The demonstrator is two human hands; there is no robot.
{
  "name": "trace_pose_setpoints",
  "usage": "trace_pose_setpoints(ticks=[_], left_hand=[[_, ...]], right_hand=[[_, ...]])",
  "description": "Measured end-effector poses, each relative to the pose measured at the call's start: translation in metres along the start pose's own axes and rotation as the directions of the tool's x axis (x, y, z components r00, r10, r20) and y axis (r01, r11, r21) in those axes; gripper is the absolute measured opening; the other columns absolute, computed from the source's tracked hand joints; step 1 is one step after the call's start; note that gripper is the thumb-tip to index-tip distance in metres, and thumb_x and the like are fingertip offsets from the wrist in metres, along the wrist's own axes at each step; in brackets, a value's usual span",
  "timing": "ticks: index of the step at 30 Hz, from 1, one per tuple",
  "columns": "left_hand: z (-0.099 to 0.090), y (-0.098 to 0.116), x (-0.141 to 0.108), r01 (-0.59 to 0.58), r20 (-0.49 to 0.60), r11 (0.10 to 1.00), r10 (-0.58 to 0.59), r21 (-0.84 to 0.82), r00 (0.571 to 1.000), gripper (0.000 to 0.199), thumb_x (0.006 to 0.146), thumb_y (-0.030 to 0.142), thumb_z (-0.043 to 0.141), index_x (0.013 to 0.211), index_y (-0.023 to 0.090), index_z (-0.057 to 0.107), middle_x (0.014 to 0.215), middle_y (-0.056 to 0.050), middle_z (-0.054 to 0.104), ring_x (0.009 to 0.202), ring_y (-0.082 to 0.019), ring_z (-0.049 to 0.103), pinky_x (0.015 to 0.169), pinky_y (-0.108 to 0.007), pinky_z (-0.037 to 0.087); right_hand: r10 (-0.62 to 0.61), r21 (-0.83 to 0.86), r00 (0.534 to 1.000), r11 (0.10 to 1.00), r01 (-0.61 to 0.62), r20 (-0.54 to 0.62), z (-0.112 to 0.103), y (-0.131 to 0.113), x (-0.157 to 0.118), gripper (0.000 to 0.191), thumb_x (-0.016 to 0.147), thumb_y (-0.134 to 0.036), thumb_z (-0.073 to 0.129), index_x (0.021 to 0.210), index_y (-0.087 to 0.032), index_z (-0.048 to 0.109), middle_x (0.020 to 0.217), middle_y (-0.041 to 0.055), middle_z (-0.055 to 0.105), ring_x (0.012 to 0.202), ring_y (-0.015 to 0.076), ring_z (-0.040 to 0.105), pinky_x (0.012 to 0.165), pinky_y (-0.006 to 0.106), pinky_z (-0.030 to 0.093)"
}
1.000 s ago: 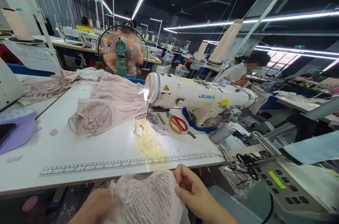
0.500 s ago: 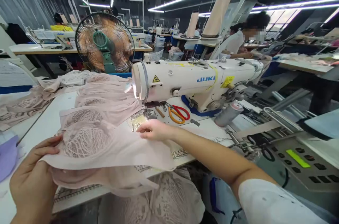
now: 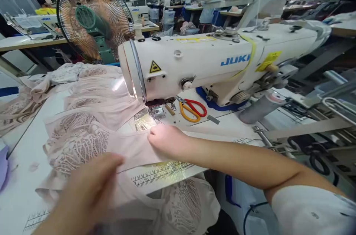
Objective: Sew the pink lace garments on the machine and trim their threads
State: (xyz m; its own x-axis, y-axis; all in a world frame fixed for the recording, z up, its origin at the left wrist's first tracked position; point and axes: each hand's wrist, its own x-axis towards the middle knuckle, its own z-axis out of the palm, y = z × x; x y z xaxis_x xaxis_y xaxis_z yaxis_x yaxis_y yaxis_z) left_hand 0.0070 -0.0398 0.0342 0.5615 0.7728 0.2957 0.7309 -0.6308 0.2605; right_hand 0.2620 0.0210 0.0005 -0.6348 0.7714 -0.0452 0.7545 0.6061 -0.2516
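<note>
A pale pink lace bra (image 3: 83, 146) lies on the machine table in front of the sewing machine (image 3: 178, 64). My right hand (image 3: 169, 140) is closed on the smooth band of the bra, just in front of the needle area. Smeared by motion, my left hand (image 3: 86, 186) is over the near edge of the bra beside the lace cup, and its grip cannot be made out. Part of another lace piece (image 3: 183, 205) hangs below the table edge.
Scissors with red and orange handles (image 3: 191, 111) lie under the machine arm, near a grey thread cone (image 3: 263, 107). More pink bras (image 3: 91, 86) are spread behind in a row. A green fan (image 3: 94, 20) stands behind the table. Another person (image 3: 272, 1) is at the back right.
My left hand has moved right and nearer along the bra from its left edge. My right hand's fingers have curled in more. The view has come closer and tilted down.
</note>
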Motion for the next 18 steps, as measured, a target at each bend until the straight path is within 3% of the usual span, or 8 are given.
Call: trace_pose_setpoints(ticks=[1,2,3,5,7,12,15,18], left_hand=[[0.017,0.019,0.021,-0.093,0.028,0.99,0.097,-0.103,0.995,0.029,0.093,0.018,0.036,0.114,0.024,0.055,0.105,-0.003,0.067,0.085,-0.015,0.066,0.067,-0.022,0.056],[0.034,0.032,0.04,-0.122,0.088,0.978,0.138,-0.17,0.987,0.033,0.094,0.015,0.03,0.116,0.021,0.054,0.114,-0.006,0.065,0.097,-0.016,0.064,0.079,-0.025,0.056],[0.05,0.039,0.055,-0.145,0.078,0.968,0.164,-0.206,0.983,0.034,0.094,0.015,0.029,0.117,0.018,0.054,0.117,-0.009,0.063,0.106,-0.017,0.062,0.088,-0.029,0.054],[0.074,0.037,0.073,-0.125,0.084,0.973,0.143,-0.194,0.986,0.038,0.095,0.018,0.029,0.127,0.015,0.049,0.13,-0.012,0.056,0.12,-0.02,0.053,0.1,-0.037,0.048],[0.087,0.021,0.074,-0.108,0.108,0.988,0.12,-0.108,0.987,0.042,0.096,0.025,0.031,0.135,0.014,0.042,0.138,-0.014,0.049,0.128,-0.023,0.046,0.106,-0.043,0.044],[0.085,-0.016,0.071,-0.141,0.233,0.981,0.108,0.131,0.966,0.05,0.098,0.036,0.029,0.138,0.008,0.042,0.143,-0.015,0.046,0.134,-0.029,0.037,0.109,-0.049,0.037],[0.079,-0.019,0.085,-0.123,0.222,0.971,0.076,0.207,0.972,0.05,0.098,0.038,0.029,0.134,0.008,0.047,0.136,-0.016,0.052,0.127,-0.03,0.043,0.105,-0.047,0.04],[0.073,-0.01,0.1,-0.087,0.236,0.962,0.025,0.258,0.972,0.047,0.097,0.036,0.03,0.131,0.011,0.051,0.12,-0.015,0.06,0.108,-0.029,0.053,0.092,-0.044,0.046]], right_hand=[[-0.037,-0.004,0.999,0.999,0.037,-0.01,0.001,0.002,-0.005,0.014,0.08,-0.006,0.051,0.082,-0.01,0.065,0.087,0.0112,0.064,0.081,0.0216,0.059,0.064,0.031,0.048],[-0.071,-0.002,0.997,0.997,0.071,-0.033,0.003,0.004,-0.01,0.016,0.084,-0.009,0.05,0.089,-0.011,0.065,0.095,0.0114,0.065,0.088,0.0219,0.06,0.07,0.032,0.05],[-0.103,0.002,0.992,0.995,0.103,-0.068,0.006,0.008,-0.013,0.02,0.087,-0.011,0.048,0.098,-0.01,0.065,0.104,0.0122,0.065,0.097,0.0224,0.059,0.078,0.033,0.05],[-0.153,0.002,0.978,0.988,0.155,-0.145,0.014,0.015,-0.017,0.028,0.092,-0.016,0.043,0.112,-0.007,0.061,0.122,0.0152,0.06,0.114,0.0233,0.054,0.095,0.035,0.047],[-0.202,-0.021,0.958,0.979,0.202,-0.204,0.023,0.022,-0.019,0.033,0.095,-0.02,0.042,0.119,-0.003,0.057,0.13,0.0186,0.055,0.124,0.0254,0.048,0.105,0.037,0.041],[-0.26,-0.06,0.919,0.965,0.254,-0.295,0.034,0.026,-0.024,0.032,0.093,-0.017,0.043,0.117,-0.001,0.057,0.129,0.0228,0.054,0.124,0.0285,0.049,0.102,0.041,0.043],[-0.26,-0.039,0.922,0.965,0.26,-0.288,0.027,0.024,-0.03,0.024,0.09,-0.014,0.045,0.104,-0.003,0.061,0.113,0.0214,0.062,0.11,0.027,0.057,0.094,0.04,0.047],[-0.273,-0.045,0.931,0.962,0.27,-0.243,0.019,0.021,-0.036,0.02,0.089,-0.013,0.044,0.093,-0.008,0.063,0.097,0.0165,0.064,0.092,0.0237,0.06,0.082,0.036,0.05]])
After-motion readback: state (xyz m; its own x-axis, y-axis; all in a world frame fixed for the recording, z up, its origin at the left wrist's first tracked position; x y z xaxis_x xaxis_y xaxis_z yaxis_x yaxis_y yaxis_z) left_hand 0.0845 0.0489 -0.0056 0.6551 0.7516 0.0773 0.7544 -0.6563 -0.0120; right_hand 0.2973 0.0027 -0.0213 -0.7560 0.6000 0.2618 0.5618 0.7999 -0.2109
